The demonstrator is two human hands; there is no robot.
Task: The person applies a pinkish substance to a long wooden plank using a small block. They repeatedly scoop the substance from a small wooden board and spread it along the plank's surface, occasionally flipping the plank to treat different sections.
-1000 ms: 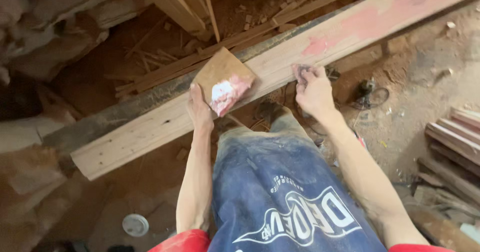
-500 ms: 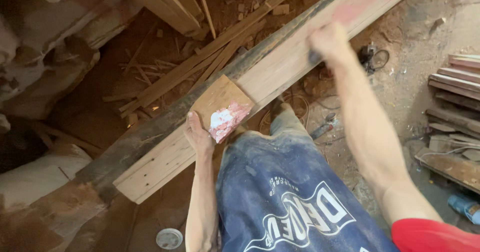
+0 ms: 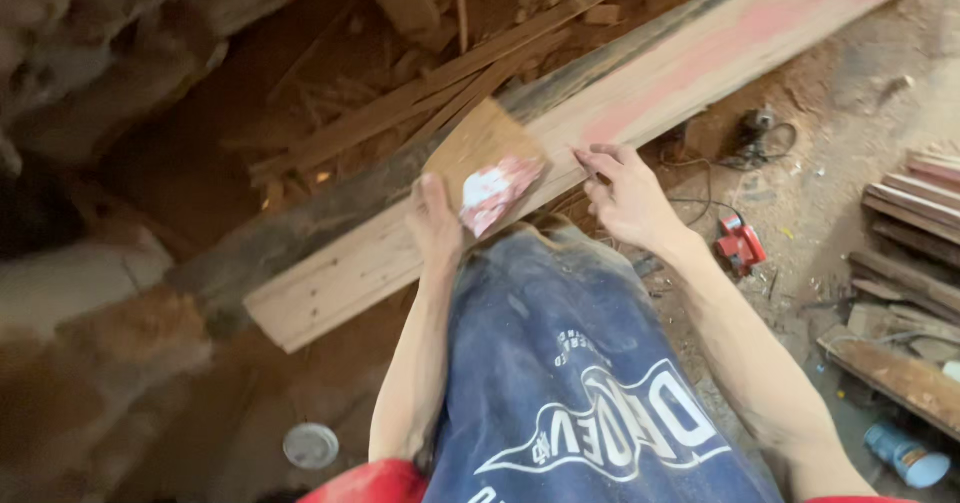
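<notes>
A long pale wooden plank (image 3: 620,93) with a pinkish stain runs diagonally in front of me. My left hand (image 3: 436,225) grips a brown sheet of sandpaper (image 3: 480,158) with a pink and white patch, held against the plank's near face. My right hand (image 3: 625,195) rests with fingers spread on the plank's lower edge, just right of the sandpaper, holding nothing. A blue apron (image 3: 580,383) with a white emblem hangs below my arms.
Thin wood strips and scraps (image 3: 440,83) lie heaped behind the plank. A red power tool (image 3: 740,243) with a cable sits on the dusty floor at right, near stacked boards (image 3: 910,233). A blue can (image 3: 905,455) lies bottom right, a round lid (image 3: 311,445) bottom left.
My right hand slid up along the plank to the far right, then came back down beside the sandpaper. The left hand stayed on the sandpaper; the view shifted slightly.
</notes>
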